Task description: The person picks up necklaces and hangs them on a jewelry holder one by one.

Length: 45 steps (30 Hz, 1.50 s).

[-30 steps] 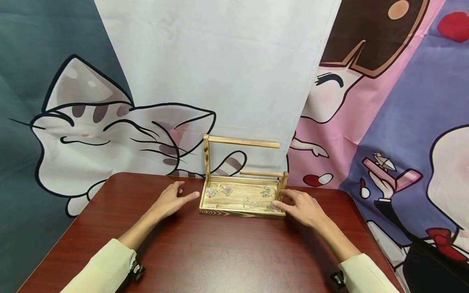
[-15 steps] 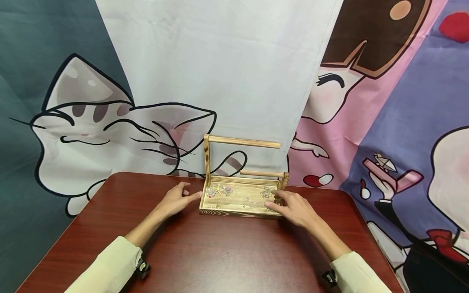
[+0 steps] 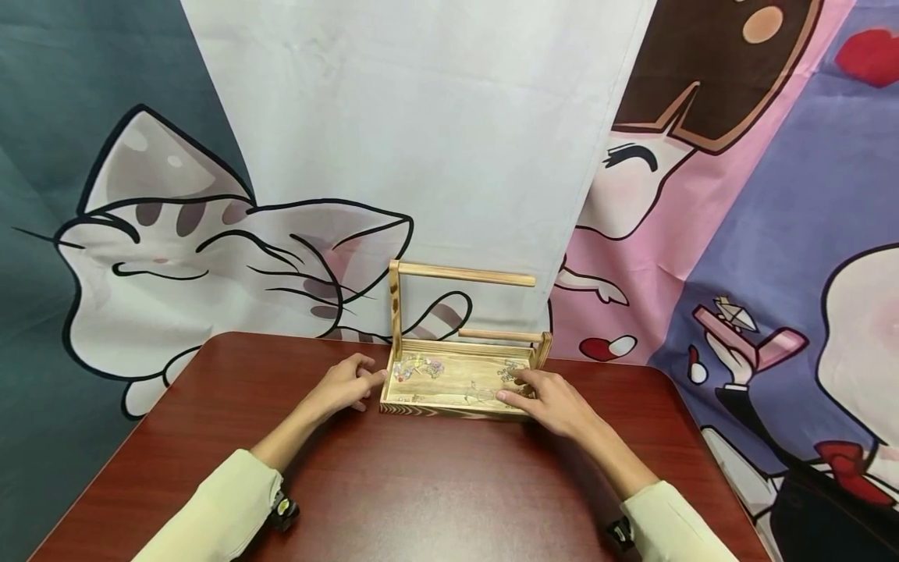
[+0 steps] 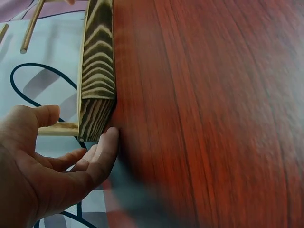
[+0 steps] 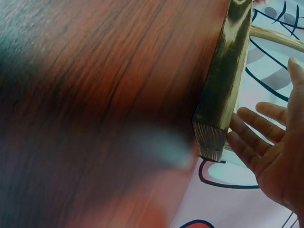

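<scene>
A wooden jewelry stand (image 3: 460, 373) with a shallow tray, a tall bar and a lower bar stands at the back of the table. Small coloured trinkets (image 3: 419, 366) lie at the tray's left, and fine silvery pieces (image 3: 507, 369) at its right. My left hand (image 3: 344, 384) is at the tray's left end, thumb by the rim; in the left wrist view its fingertips (image 4: 110, 135) come right up to the lower corner. Over the tray's right end reaches my right hand (image 3: 556, 400), fingers extended, hiding part of the contents.
The red-brown table (image 3: 435, 484) extends in front of the stand and to both sides. Close behind it hangs a cloth backdrop (image 3: 449, 140) with cartoon figures. Dark wrist-worn devices (image 3: 284, 511) sit at both sleeve cuffs.
My left hand has moved right, to the tray's left end, its fingers lower. My right hand has shifted left, further over the tray's right part. The stand has stayed in place.
</scene>
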Each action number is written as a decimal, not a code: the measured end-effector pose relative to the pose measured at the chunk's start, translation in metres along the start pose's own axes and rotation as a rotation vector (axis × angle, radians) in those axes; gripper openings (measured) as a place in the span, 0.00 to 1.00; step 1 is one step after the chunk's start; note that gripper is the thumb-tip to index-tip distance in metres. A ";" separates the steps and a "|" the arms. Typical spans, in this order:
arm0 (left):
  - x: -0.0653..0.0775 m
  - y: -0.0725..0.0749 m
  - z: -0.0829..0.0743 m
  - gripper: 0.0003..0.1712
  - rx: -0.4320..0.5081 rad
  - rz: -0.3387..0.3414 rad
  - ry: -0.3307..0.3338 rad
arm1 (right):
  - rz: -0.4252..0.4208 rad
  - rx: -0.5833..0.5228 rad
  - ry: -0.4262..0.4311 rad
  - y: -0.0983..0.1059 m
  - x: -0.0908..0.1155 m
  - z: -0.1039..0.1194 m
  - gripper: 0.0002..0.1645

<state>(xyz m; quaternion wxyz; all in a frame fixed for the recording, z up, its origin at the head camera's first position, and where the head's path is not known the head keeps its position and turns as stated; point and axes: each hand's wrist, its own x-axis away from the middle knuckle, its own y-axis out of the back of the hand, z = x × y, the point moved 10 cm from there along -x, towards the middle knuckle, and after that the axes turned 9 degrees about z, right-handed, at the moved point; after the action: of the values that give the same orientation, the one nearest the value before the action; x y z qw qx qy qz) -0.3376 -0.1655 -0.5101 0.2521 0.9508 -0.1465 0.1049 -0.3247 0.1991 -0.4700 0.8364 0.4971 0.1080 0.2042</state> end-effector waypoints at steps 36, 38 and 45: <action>-0.019 -0.022 -0.002 0.31 0.203 0.161 0.072 | 0.046 0.003 0.093 -0.024 -0.025 0.012 0.30; -0.021 -0.023 -0.002 0.30 0.219 0.181 0.085 | 0.044 0.011 0.104 -0.024 -0.027 0.014 0.27; -0.026 -0.023 0.002 0.28 0.249 0.219 0.121 | 0.045 0.042 0.154 -0.029 -0.036 0.020 0.21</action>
<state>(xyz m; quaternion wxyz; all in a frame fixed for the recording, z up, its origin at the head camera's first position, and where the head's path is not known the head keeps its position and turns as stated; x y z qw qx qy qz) -0.3544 -0.1416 -0.5295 0.1279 0.9449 -0.2197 0.2061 -0.3422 0.1548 -0.4861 0.8101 0.4998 0.1652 0.2581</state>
